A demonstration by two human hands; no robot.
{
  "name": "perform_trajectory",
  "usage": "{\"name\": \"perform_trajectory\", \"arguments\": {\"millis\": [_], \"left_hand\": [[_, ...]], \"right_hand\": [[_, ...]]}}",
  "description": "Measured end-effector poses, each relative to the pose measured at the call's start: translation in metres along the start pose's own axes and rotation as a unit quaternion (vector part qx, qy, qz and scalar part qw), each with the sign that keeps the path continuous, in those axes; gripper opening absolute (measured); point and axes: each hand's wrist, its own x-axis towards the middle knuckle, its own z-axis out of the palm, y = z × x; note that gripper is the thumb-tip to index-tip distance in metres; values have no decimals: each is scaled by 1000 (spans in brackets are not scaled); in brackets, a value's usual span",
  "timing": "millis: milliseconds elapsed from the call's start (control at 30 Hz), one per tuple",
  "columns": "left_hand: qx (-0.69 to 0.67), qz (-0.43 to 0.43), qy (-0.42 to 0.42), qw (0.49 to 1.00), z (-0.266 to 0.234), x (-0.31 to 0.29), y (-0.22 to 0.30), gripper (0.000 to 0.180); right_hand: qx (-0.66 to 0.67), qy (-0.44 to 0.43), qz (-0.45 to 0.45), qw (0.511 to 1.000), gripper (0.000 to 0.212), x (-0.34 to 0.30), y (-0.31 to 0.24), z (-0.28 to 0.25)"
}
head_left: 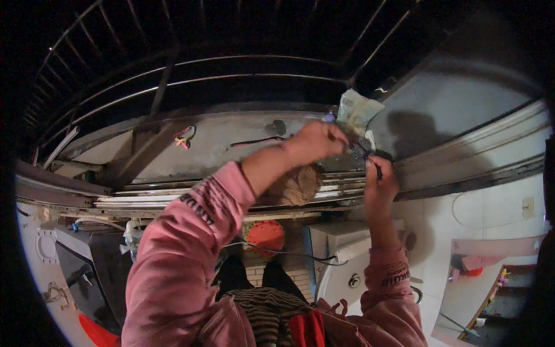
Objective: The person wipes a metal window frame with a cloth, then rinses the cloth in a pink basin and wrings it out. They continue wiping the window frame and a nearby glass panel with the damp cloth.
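Over the window ledge (214, 156), my left hand (319, 140) reaches out, slightly blurred. Its fingers are curled together, and what they hold, if anything, cannot be made out. To its right, my right hand (380, 179) pinches a small thin dark piece (378, 172) between thumb and fingers. A dark, shiny, crumpled bit (359, 150) lies between the two hands; whether either one holds it is unclear. Just beyond stands a pale, creased plastic packet (357, 110), with a small purple thing (329, 117) beside it. Beneath my left wrist is a brown cloth (299, 186).
Metal bars (248, 75) run along the ledge's far side. Window tracks (144, 199) cross in front of me. On the ledge lie a dark cord (257, 141) and a tied colourful band (185, 139). Below are a red round thing (266, 237) and a white lidded appliance (341, 283).
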Motion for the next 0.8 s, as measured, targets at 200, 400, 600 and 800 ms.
{"name": "perform_trajectory", "arguments": {"millis": [200,400,600,800], "left_hand": [[-151,-96,141,974,-116,-2,15,29],[-244,-150,222,932,-234,-18,-31,36],[376,-170,-10,911,-293,-16,-39,44],[467,-146,-8,872,-297,-5,-66,45]], "right_hand": [[-78,-74,11,994,14,-10,45,14],[-97,-82,39,991,16,-11,34,21],[-121,-89,64,987,18,-19,47,19],[-137,-76,25,987,15,-20,48,17]]}}
